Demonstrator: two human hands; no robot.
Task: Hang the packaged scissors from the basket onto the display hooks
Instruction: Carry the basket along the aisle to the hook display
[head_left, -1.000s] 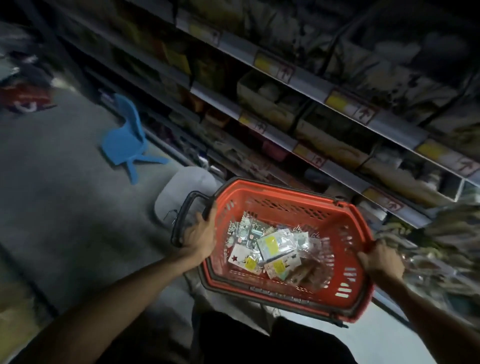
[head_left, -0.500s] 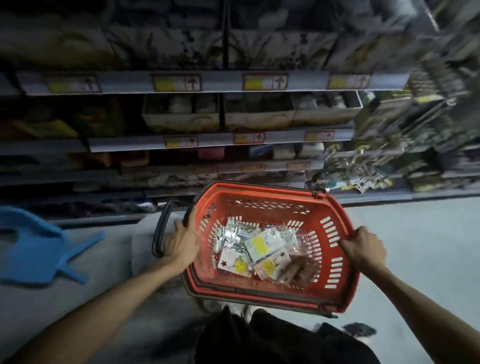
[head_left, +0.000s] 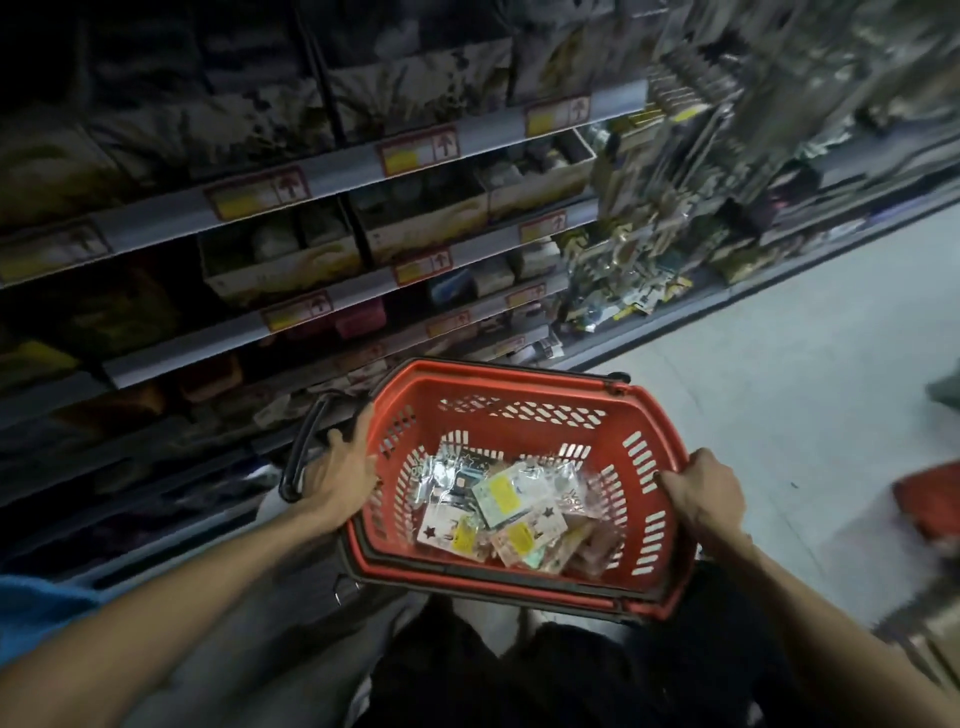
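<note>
A red plastic basket (head_left: 524, 384) is held in front of me above the floor. Inside it lies a pile of packaged scissors (head_left: 501, 501) in clear wrappers with yellow labels. My left hand (head_left: 343, 478) grips the basket's left rim beside the folded-down black handle (head_left: 301, 447). On the basket's right rim my right hand (head_left: 701, 493) is closed. Display hooks (head_left: 654, 218) crowded with hanging packets stand at the upper right, well beyond the basket.
Store shelves (head_left: 363, 171) with boxed goods and price labels run across the left and middle. Pale floor (head_left: 779, 395) opens to the right. A blue chair (head_left: 36, 603) shows at the lower left edge, and a red object (head_left: 930, 504) lies at the right edge.
My view has swung right along the shelves; the blue chair slid off to the left and the hanging display came into sight. Both hands kept their hold on the basket.
</note>
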